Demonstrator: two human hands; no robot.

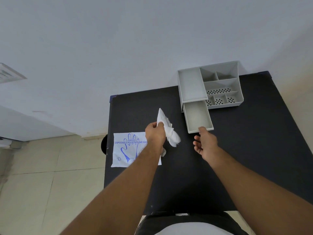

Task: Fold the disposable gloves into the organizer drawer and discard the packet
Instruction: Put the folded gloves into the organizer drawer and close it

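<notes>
My left hand (155, 134) grips a bunched wad of white disposable gloves (167, 128) above the black table (186, 175). The empty white packet (127, 150), printed with a blue glove outline, lies flat at the table's left edge, partly under my left forearm. A grey organizer (191, 83) stands at the far side, and its lower drawer (197, 116) is pulled out toward me and holds nothing. My right hand (205, 143) is just in front of the drawer, thumb touching its front lip, fingers loosely curled and empty.
The organizer's right half has several open compartments (221, 89), some with perforated floors. A dark round object (104, 145) shows below the table's left edge, over a tiled floor. A white wall rises behind the table.
</notes>
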